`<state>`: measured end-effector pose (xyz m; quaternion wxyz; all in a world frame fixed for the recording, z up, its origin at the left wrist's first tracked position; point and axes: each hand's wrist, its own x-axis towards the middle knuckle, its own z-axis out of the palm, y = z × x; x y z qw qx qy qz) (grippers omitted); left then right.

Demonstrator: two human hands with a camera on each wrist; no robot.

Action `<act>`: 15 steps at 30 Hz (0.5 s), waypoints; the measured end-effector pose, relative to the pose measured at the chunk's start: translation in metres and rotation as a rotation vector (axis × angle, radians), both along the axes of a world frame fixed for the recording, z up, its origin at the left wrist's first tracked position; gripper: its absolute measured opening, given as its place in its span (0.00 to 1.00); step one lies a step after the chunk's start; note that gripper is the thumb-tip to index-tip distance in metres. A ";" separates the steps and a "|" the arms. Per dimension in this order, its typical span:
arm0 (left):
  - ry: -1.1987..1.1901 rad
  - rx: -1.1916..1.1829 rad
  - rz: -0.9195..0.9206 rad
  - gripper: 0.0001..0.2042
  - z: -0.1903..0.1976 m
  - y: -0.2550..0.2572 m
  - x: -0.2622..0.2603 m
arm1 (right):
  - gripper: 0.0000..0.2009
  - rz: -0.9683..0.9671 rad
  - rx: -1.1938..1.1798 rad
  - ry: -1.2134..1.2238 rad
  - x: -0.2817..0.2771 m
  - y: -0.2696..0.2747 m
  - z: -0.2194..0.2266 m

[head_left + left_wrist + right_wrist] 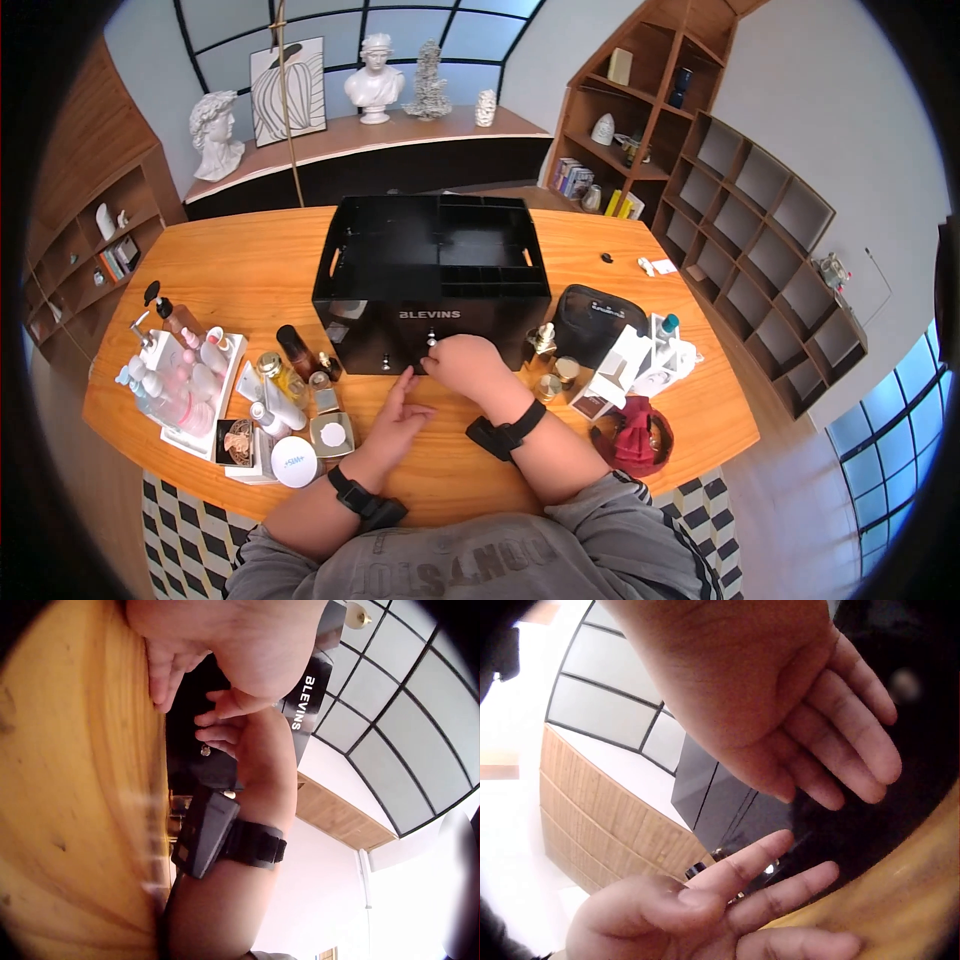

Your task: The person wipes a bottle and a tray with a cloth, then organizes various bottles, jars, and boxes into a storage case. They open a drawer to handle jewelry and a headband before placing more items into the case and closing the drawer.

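A glossy black organizer box lettered BLEVINS stands on the wooden table, small clear knobs on its drawer fronts. My right hand is at the box's front, just below the upper knob. In the right wrist view its fingers are loosely bent with nothing between them, and a blurred knob shows beyond them. My left hand is by the lower front edge, its fingers spread and relaxed, holding nothing. Seen from the left wrist, the left palm covers part of the box front.
At the left, a white tray holds several bottles, with more cosmetics and a round white compact beside it. On the right are a black pouch, gold-capped bottles, a white holder and a dark red bow item.
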<state>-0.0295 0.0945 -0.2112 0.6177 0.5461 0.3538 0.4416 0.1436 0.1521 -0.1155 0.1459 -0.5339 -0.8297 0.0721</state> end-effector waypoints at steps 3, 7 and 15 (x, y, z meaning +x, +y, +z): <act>0.007 -0.003 0.007 0.41 0.001 -0.001 0.000 | 0.17 -0.016 -0.005 0.005 0.000 -0.001 0.002; -0.004 0.003 -0.002 0.41 0.000 -0.001 -0.001 | 0.17 -0.016 -0.002 0.008 0.001 -0.001 0.000; -0.002 0.000 -0.002 0.41 0.002 -0.001 -0.002 | 0.17 -0.018 -0.010 0.018 0.000 -0.004 0.004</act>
